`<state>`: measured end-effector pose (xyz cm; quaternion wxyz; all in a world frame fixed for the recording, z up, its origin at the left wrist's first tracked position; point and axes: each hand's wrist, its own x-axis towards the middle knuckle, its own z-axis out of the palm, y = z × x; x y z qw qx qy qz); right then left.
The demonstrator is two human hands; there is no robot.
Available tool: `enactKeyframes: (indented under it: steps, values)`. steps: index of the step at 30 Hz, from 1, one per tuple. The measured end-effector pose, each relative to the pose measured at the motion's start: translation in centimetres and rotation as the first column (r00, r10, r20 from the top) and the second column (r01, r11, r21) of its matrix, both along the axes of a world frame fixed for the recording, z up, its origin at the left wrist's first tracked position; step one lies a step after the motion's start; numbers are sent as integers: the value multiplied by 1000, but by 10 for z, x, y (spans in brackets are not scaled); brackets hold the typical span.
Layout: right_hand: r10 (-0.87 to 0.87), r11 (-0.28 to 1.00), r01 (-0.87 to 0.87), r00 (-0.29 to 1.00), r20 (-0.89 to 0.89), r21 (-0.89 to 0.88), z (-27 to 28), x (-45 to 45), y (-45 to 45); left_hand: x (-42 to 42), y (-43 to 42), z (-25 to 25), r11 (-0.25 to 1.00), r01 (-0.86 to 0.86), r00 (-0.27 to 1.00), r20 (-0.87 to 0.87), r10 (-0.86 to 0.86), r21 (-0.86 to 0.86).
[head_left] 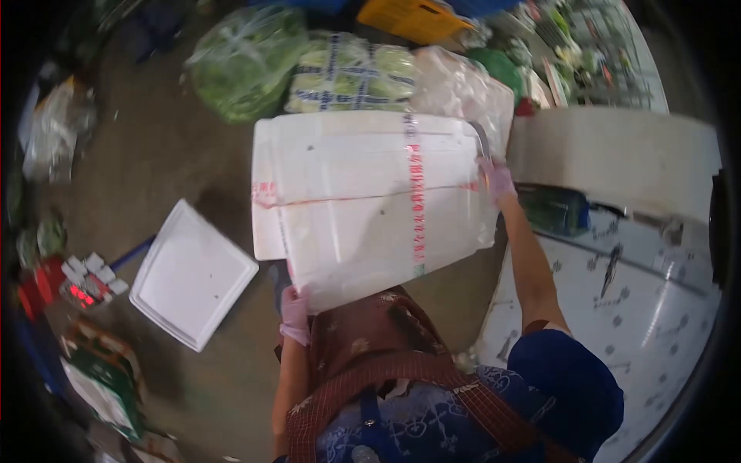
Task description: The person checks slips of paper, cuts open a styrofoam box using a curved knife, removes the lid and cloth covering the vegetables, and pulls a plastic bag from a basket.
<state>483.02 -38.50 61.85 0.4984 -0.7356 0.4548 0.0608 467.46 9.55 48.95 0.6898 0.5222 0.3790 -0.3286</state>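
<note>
A large white foam box [363, 193] with red and dark printing fills the middle of the head view. A thin red line, perhaps string, crosses its face. My left hand [295, 315], in a pink glove, closes on its near left corner. At the far right edge my right hand [496, 181], also pink-gloved, has its fingers curled round the rim beside a grey strip. The box's underside and contents are hidden. A white foam lid [193, 274] lies on the floor to the left.
Behind the box are a bag of green vegetables [251, 65], a printed wrapped pack [351, 73] and a yellow crate [417, 19]. To the right stands a patterned metal-looking surface [602, 309] with a green bottle [548, 210]. A scale with red digits [83, 293] is at left.
</note>
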Motion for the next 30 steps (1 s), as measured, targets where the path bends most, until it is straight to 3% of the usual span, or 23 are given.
enactKeyframes:
  steps: [1, 2, 3, 4, 7, 9, 10, 11, 12, 13, 14, 15, 16, 17, 19, 21, 22, 24, 26, 30]
  values:
    - [74, 971, -78, 997, -27, -225, -10, -50, -30, 2, -5, 4, 989, -109, 994, -8, 108, -103]
    - [-19, 969, 9, 999, -35, -248, -21, -95, -60, 4, -7, 9, 955, -215, 977, -32, 213, -205]
    - [-112, 958, 98, 993, -37, -270, -28, -138, -84, -26, 10, -62, 975, -20, 996, 75, 37, -220]
    - [-347, 936, 343, 937, -39, -82, -31, -171, -96, -27, 7, -66, 967, -34, 983, 168, 78, -252]
    - [-421, 903, 420, 907, -11, 94, -65, -247, -108, -26, -2, -46, 963, 33, 913, 399, 80, -267]
    - [-307, 944, 288, 946, -106, -160, -131, -289, -123, -17, -13, -18, 969, 84, 883, 468, 36, -232]
    - [-255, 939, 203, 952, -167, -279, -143, -301, -120, -16, -18, -9, 970, 242, 802, 569, -182, -30]
    - [-337, 934, 332, 941, -21, -130, -150, -313, -119, -16, -23, 0, 917, 350, 680, 622, -388, 190]
    - [-412, 911, 409, 904, 115, 49, -164, -314, -113, -18, -25, 9, 675, 443, 370, 566, -737, 589]
    - [-504, 858, 455, 835, 220, 239, -171, -312, -103, -15, -24, 13, 520, 377, 199, 481, -854, 766]
    - [-525, 833, 444, 822, 220, 332, -174, -304, -98, -17, -28, 14, 536, 403, 260, 469, -844, 742]
    - [-510, 830, 425, 841, 181, 361, -170, -304, -95, -19, -28, 11, 715, 459, 517, 496, -698, 528]
    - [-478, 837, 398, 866, 146, 375, -170, -303, -96, -22, -30, 7, 971, 238, 904, 365, -222, 1]
    - [-449, 842, 373, 885, 124, 390, -168, -304, -95, -25, -29, 7, 974, -71, 992, 91, 93, -216]
    - [-407, 831, 331, 910, 83, 448, -169, -300, -102, -35, -30, -5, 894, -379, 926, -97, 366, -239]
    - [-408, 801, 347, 913, 21, 487, -175, -289, -111, -52, -23, -76, 869, -431, 811, 317, 492, -244]
    - [-420, 790, 375, 907, -17, 486, -180, -287, -116, -40, -42, -16, 877, -465, 837, 265, 479, -119]
    - [-454, 789, 433, 889, -62, 436, -180, -288, -121, -37, -43, -46, 871, -454, 891, 92, 445, 187]
    - [-488, 814, 463, 873, -18, 351, -236, -291, -155, -35, -52, -7, 834, -538, 843, 93, 530, 124]
    - [-482, 673, 486, 860, -168, 557, -170, -286, -122, -38, -67, 20, 689, -689, 711, 26, 702, 224]
